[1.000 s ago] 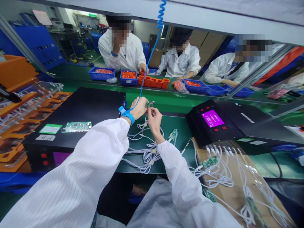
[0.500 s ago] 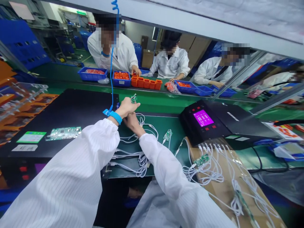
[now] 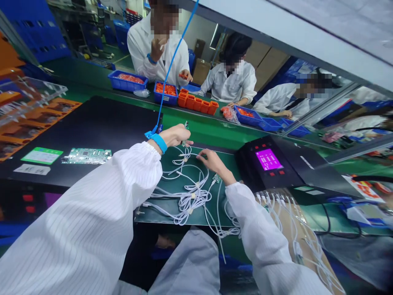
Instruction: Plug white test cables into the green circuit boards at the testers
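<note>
My left hand (image 3: 177, 135), with a blue wrist strap (image 3: 158, 141), is closed on a small green circuit board (image 3: 186, 125). Part of this board is hidden behind the fingers. To its right, my right hand (image 3: 212, 159) pinches at a white cable (image 3: 196, 155) by the thumb and fingertips. Below both hands lie tangled white cables (image 3: 187, 200) on the green worktop (image 3: 172, 184). Another small green board (image 3: 216, 178), joined to a white plug, lies beneath my right wrist. A larger circuit board (image 3: 87, 156) rests on the black box (image 3: 123, 123) at left.
A black device with a lit purple screen (image 3: 269, 159) stands at right, with several white cables plugged into its front. Across the bench, people in white coats sit behind blue bins (image 3: 166, 98) and orange cups (image 3: 198, 103). A blue coiled cord (image 3: 175, 61) runs up from my wrist strap.
My right hand has moved away from my left, to the right. The board in my left hand is now turned more edge-on. The view has shifted a little.
</note>
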{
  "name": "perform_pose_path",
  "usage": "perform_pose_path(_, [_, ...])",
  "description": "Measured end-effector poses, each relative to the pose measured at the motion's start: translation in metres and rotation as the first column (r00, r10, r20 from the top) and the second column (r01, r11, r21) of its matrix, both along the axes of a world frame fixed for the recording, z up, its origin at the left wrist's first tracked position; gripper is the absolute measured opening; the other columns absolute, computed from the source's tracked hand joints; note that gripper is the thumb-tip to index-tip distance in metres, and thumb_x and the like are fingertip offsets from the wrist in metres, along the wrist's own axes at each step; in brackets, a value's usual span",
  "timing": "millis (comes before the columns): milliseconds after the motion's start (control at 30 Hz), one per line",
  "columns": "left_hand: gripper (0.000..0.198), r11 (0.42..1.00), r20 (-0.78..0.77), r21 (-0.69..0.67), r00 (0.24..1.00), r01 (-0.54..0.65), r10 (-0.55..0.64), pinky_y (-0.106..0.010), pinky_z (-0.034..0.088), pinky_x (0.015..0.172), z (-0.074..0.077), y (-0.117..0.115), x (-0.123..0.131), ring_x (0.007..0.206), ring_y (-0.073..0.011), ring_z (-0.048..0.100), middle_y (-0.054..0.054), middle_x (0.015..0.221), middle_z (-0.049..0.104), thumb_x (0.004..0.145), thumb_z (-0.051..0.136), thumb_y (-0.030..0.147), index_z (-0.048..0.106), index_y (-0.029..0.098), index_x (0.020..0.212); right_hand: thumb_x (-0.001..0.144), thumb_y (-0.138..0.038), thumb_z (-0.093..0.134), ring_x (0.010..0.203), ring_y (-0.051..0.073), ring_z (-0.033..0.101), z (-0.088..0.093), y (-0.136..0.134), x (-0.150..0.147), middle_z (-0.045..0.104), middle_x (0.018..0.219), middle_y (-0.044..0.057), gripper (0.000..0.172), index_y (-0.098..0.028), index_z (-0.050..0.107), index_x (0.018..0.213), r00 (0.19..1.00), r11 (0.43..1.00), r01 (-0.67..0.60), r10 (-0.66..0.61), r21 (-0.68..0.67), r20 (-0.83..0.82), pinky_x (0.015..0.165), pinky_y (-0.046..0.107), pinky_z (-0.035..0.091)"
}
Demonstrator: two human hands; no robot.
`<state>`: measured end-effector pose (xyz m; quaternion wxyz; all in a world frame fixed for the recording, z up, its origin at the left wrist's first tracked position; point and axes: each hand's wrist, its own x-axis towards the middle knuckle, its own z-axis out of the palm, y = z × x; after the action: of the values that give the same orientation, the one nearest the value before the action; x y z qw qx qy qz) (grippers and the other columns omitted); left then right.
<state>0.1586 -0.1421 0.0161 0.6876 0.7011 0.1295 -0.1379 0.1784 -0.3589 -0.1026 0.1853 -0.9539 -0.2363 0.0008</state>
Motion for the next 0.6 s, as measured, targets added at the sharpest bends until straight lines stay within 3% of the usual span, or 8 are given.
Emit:
perform_pose_path(133, [0.026,0.998,0.033,0.022,0.997,0.067,-0.067,-0.035,0.058,0.077,-0.001,0.001,-0.001,0.076,-0.0214,0.072,-0.002,0.074,0.058,0.078,0.066,-0.008,0.054,0.016,0.072,0.096,-0.034,0.066,0.099,0.023,0.070,0.011,-0.015,-0.009,0.075,0.105,0.010,0.015,-0.019,0.071,0.094,1.000,0.962,0.023,-0.025,0.274,0.003,0.091,0.036,0.055])
perform_pose_path(200, [0.026,0.995,0.057,0.044,0.994,0.092,-0.095,-0.034,0.057,0.077,-0.002,0.002,0.000,0.075,-0.0208,0.070,-0.004,0.071,0.063,0.077,0.074,-0.004,0.058,0.015,0.069,0.093,-0.042,0.069,0.093,0.022,0.071,0.017,-0.019,-0.014,0.075,0.098,0.008,0.022,-0.020,0.069,0.093,0.999,0.892,0.033,-0.012,0.450,-0.050,0.089,0.037,0.056])
perform_pose_path(300, [0.030,0.993,0.089,0.092,0.992,0.081,-0.089,-0.034,0.055,0.073,-0.002,0.003,0.002,0.069,-0.0186,0.065,-0.006,0.071,0.067,0.067,0.090,0.004,0.062,0.013,0.067,0.089,-0.055,0.072,0.083,0.020,0.071,0.023,-0.019,-0.023,0.074,0.090,0.006,0.037,-0.020,0.067,0.097,0.989,0.796,0.047,0.048,0.603,-0.140,0.081,0.035,0.057])
perform_pose_path(467, [0.041,0.996,0.098,0.087,0.995,0.026,-0.034,-0.034,0.056,0.071,0.002,0.003,-0.002,0.062,-0.0149,0.061,-0.002,0.063,0.065,0.053,0.100,0.006,0.061,0.013,0.061,0.098,-0.061,0.059,0.067,0.017,0.067,0.028,-0.013,-0.041,0.066,0.068,0.000,0.043,-0.019,0.067,0.107,0.986,0.774,0.023,0.088,0.633,-0.144,0.073,0.032,0.053])
perform_pose_path(600, [0.034,1.000,0.087,-0.015,0.996,0.019,-0.018,-0.035,0.061,0.078,0.006,0.001,-0.005,0.067,-0.0172,0.068,-0.005,0.065,0.068,0.061,0.096,0.001,0.063,0.011,0.061,0.101,-0.055,0.056,0.076,0.017,0.068,0.028,-0.009,-0.054,0.072,0.091,0.004,0.048,-0.019,0.065,0.131,0.998,0.741,-0.002,0.048,0.671,-0.050,0.079,0.033,0.055])
